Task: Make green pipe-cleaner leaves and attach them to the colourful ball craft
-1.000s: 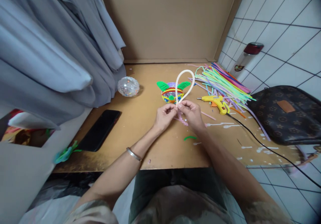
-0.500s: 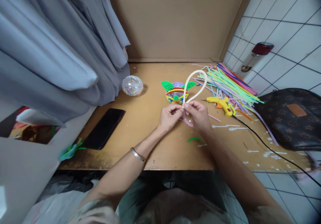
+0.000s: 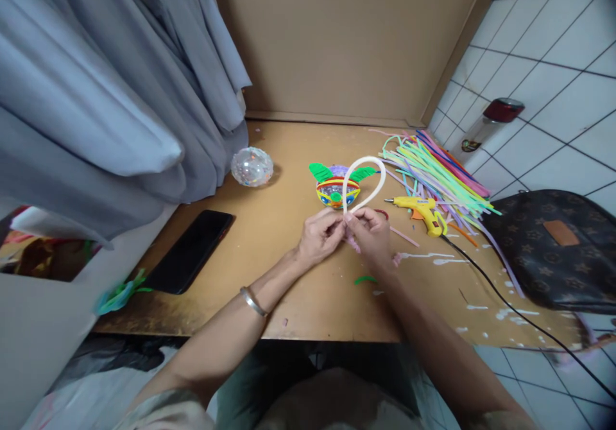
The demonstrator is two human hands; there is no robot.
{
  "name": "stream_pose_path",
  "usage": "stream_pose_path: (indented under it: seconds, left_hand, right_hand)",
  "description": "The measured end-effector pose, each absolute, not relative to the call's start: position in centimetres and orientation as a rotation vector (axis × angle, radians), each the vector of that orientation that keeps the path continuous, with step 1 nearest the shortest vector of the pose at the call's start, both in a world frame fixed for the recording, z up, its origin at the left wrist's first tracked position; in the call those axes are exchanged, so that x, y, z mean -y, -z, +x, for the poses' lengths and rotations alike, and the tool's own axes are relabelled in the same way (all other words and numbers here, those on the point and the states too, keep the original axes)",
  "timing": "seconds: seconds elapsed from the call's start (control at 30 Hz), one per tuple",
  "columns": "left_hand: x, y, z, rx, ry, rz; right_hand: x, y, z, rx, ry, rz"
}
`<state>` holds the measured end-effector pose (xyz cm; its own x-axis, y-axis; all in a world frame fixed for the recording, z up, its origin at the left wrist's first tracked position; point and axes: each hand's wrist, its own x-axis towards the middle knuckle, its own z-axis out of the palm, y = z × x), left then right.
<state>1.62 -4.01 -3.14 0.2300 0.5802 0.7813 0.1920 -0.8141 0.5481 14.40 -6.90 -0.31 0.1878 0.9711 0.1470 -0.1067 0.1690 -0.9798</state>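
Observation:
A cream pipe cleaner [image 3: 384, 176] is bent into a tall teardrop loop, its lower ends pinched between my two hands. My left hand [image 3: 321, 234] and my right hand [image 3: 369, 234] meet at the fingertips, both closed on it. A pink fuzzy piece [image 3: 352, 244] hangs just under the fingertips, partly hidden by them. Behind the loop sits a colourful ball figure [image 3: 332, 189] with green leaf-like ears and red and yellow bands.
A yellow glue gun [image 3: 418, 210] with a black cord lies right of my hands, before a pile of pipe cleaners [image 3: 443, 173]. A dark bag [image 3: 553, 257] is at far right. Left are a clear ball [image 3: 252, 167], a black phone [image 3: 191, 250] and a grey curtain [image 3: 144, 83].
The view has shifted slightly. The loop has tipped lower and to the left, now overlapping the ball figure more. Both hands keep their pinch on it.

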Motion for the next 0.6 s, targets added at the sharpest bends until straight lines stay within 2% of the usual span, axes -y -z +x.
stream_pose_path:
  seconds: [0.6]
  left_hand:
    - [3.94,3.04,1.16,-0.714,-1.51,2.227]
  right_hand:
    - [6.76,1.22,14.22,1.044,-1.077,-1.099]
